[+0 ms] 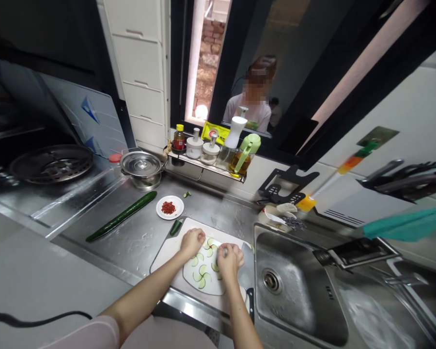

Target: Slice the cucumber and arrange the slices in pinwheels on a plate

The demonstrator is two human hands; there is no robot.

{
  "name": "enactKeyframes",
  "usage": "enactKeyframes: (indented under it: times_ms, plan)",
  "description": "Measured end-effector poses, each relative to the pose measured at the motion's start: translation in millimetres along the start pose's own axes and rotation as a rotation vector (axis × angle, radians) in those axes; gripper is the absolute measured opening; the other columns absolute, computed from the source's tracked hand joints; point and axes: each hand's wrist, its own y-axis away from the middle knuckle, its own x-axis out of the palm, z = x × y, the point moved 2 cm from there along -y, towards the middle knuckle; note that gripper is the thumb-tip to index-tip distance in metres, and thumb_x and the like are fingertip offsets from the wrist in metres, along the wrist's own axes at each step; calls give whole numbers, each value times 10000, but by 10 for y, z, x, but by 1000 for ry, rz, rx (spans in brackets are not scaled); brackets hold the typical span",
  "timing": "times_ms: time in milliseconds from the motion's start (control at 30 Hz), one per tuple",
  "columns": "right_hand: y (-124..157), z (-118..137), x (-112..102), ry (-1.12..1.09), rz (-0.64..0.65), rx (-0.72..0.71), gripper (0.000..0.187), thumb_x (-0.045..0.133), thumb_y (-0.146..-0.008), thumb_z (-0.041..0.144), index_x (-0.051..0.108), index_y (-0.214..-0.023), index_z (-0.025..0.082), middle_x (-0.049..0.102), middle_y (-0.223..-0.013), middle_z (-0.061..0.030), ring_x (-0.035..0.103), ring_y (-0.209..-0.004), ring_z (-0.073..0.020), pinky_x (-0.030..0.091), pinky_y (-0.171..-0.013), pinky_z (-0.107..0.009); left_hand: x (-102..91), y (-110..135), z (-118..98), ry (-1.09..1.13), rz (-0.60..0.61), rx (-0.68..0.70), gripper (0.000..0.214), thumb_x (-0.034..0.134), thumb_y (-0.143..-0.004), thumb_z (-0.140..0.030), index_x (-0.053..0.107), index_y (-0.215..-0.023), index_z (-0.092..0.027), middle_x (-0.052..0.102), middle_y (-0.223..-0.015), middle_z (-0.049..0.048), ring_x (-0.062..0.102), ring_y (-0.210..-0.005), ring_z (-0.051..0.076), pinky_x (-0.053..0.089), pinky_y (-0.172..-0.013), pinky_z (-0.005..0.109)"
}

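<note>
A white plate [211, 287] with cucumber slices [202, 276] laid in pinwheel shapes rests on the cutting board [167, 257]. One pinwheel has a small red bit at its centre. Over the plate's far left edge is my left hand [193, 242], fingers curled together; anything in them is too small to make out. My right hand [230, 259] is pinched above the plate's right side, its fingertips hiding what they hold, if anything. A cucumber end piece [175, 228] lies at the board's far left corner. Beyond it stands a small white dish [160, 211] of chopped red pieces [168, 207].
A whole cucumber [121, 218] lies on the steel counter to the left, near a lidded pot [141, 167]. A knife handle [251, 303] is at the board's right edge, beside the sink [294, 281]. Seasoning bottles stand on a rack [207, 164] at the back.
</note>
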Motion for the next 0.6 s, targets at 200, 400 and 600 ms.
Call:
enactKeyframes:
  times_ms: [200, 400, 600]
  plan:
    - [96, -161, -118, -74, -60, -15, 276, 463, -812, 410, 672, -798, 230, 600, -968, -88, 451, -1034, -306, 295, -867, -418, -566, -284, 611, 94, -274, -226, 202, 523, -839, -279, 679, -951, -218, 705, -891, 15, 621, -827, 150, 414, -735, 228]
    - [175, -236, -145, -107, -122, -21, 301, 469, -808, 443, 674, -770, 226, 621, -947, -90, 474, -1000, -304, 309, -834, -402, -1124, -598, 1203, 8, -440, -489, 257, 519, -852, -341, 680, -1026, -241, 717, -1005, 57, 638, -941, 222, 437, -766, 281]
    - [217, -245, -166, -118, -80, -13, 287, 488, -801, 447, 676, -772, 232, 624, -959, -84, 472, -1008, -298, 315, -846, -393, -1199, -842, 1364, -274, -330, -487, 285, 500, -854, -317, 707, -1038, -251, 688, -1090, 115, 625, -1001, 275, 455, -781, 332]
